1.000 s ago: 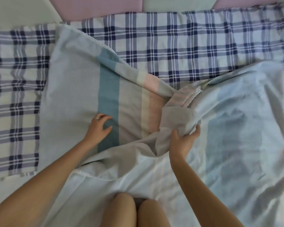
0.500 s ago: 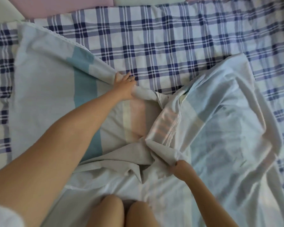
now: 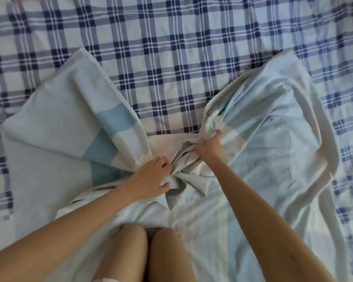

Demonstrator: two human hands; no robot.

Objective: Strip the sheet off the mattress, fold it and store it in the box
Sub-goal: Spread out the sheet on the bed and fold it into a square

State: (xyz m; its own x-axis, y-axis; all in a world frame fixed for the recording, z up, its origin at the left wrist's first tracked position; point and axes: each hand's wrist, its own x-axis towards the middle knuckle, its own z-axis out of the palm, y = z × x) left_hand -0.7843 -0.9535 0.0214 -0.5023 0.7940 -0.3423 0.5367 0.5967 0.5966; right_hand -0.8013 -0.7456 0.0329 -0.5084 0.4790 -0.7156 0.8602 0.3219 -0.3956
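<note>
The pale blue sheet (image 3: 49,143), with teal and pink stripes and a lace edge, lies bunched in the middle of the bed, both side flaps spread outward. My left hand (image 3: 151,180), wearing a ring, grips a gathered fold at the centre of the bunch. My right hand (image 3: 209,148) grips the crumpled edge just right of it, fingers curled round the cloth. The two hands are close together. The box is not in view.
A blue-and-white checked cover (image 3: 171,58) lies under the sheet and fills the far half of the bed. My bare knees (image 3: 147,247) rest on the sheet at the near edge.
My left hand came back from the far lace edge to the centre bunch. My right hand moved forward and up onto the crumpled edge. The sheet's far edge has been drawn toward me.
</note>
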